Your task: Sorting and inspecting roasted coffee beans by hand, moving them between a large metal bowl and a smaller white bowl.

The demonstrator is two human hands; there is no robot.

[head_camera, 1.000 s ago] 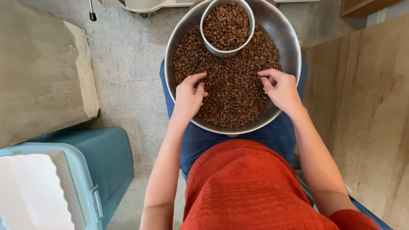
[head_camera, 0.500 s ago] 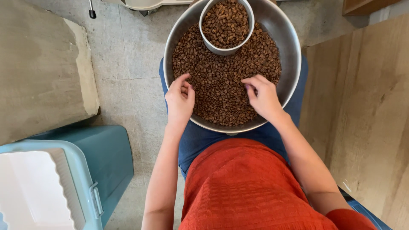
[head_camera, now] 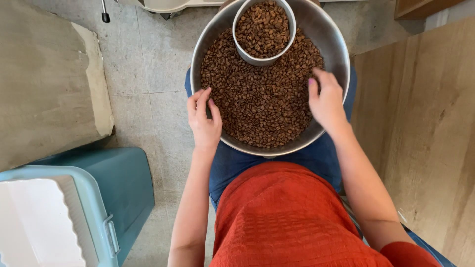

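head view: i saw a wide metal bowl [head_camera: 332,44] on the person's lap, filled with brown coffee beans [head_camera: 262,106]. a smaller metal cup [head_camera: 264,58] of beans sat in it at 12 o'clock. left hand [head_camera: 204,122] lay at 9 o'clock on the rim, fingers loose, gripping nothing. right hand [head_camera: 326,101] lay at 3 o'clock, fingers slack on the beans. a teal bin [head_camera: 116,190] stood at 7 o'clock.

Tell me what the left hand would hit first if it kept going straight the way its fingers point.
The left hand points up and slightly right across the coffee beans; it would probably first meet the small metal cup standing in the large metal bowl.
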